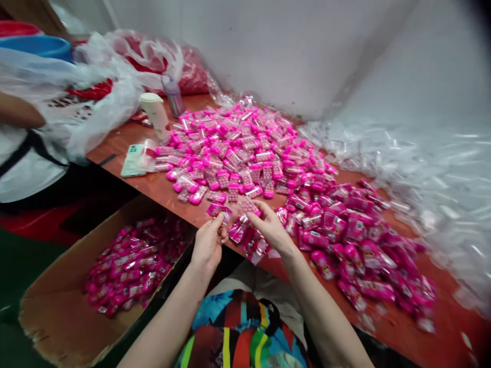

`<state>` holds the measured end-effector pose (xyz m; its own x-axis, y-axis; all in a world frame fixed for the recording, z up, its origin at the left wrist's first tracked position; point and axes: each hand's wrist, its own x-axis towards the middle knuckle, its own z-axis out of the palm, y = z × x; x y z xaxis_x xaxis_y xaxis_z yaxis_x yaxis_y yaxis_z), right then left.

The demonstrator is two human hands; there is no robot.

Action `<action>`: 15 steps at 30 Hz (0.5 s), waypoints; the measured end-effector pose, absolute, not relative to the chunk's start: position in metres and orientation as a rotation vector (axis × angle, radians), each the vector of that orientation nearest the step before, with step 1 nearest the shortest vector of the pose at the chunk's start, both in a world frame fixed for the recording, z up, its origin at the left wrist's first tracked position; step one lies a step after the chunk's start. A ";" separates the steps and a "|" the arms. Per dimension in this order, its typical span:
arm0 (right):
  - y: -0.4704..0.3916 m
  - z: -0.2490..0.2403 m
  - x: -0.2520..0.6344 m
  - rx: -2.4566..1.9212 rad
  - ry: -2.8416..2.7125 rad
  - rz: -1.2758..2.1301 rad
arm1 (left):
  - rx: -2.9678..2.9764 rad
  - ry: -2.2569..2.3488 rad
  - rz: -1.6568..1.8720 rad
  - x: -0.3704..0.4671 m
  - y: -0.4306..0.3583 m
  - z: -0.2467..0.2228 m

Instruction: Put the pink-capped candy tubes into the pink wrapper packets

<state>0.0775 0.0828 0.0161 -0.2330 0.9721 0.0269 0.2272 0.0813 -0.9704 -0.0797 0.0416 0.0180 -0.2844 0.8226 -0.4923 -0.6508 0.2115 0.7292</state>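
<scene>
My left hand [209, 241] pinches a small pink printed wrapper [218, 209] between thumb and fingers, at the table's front edge. Just to the right, my right hand [271, 229] grips a small clear candy bottle [247, 205] with pink ends and pale candies inside. The wrapper and the bottle are close together but apart. Below my right hand, more pink wrappers [255, 248] lie at the edge. Beyond both hands spreads a big heap of similar candy bottles [238, 148]. A pile of pink wrapped packs [356, 240] lies to the right.
An open cardboard box [57, 301] with pink wrapped packs stands below the table at left. On the red table [171, 199] are a white cup [154, 110], a tumbler [174, 97] and a green phone-like item [134, 161]. Clear plastic pieces [433, 179] line the right. Another person's arm [19, 111] shows at left.
</scene>
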 end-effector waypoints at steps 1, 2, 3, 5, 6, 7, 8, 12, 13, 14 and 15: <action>0.074 0.020 0.089 -1.248 -1.596 1.129 | 0.225 1.138 1.417 -0.074 0.041 0.021; 0.066 0.024 0.100 -1.280 -1.631 1.036 | 0.267 1.107 1.380 -0.068 0.041 0.025; 0.057 0.028 0.109 -1.310 -1.683 0.955 | 0.322 1.081 1.333 -0.061 0.040 0.027; 0.042 0.033 0.123 -1.340 -1.779 0.861 | 0.447 1.055 1.203 -0.045 0.038 0.030; 0.035 0.035 0.128 -1.345 -1.791 0.851 | 0.501 1.039 1.130 -0.036 0.036 0.031; 0.028 0.035 0.132 -1.356 -1.764 0.855 | 0.538 1.018 1.067 -0.028 0.034 0.031; 0.021 0.035 0.136 -1.368 -1.704 0.873 | 0.551 0.991 1.015 -0.019 0.033 0.031; -0.006 0.030 0.149 -1.297 -1.505 1.047 | 0.423 0.882 0.936 0.008 0.028 0.029; -0.012 0.028 0.152 -1.246 -1.512 1.095 | 0.389 0.863 0.921 0.012 0.027 0.028; -0.016 0.026 0.156 -1.205 -1.529 1.118 | 0.366 0.847 0.905 0.016 0.026 0.028; -0.020 0.023 0.160 -1.186 -1.541 1.111 | 0.356 0.837 0.889 0.020 0.025 0.027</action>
<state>0.1596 -0.0198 0.0232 -0.1660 0.9795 0.1142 0.2012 0.1470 -0.9685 0.0196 0.0250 0.0272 0.3496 0.7978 -0.4912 -0.5378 0.6002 0.5920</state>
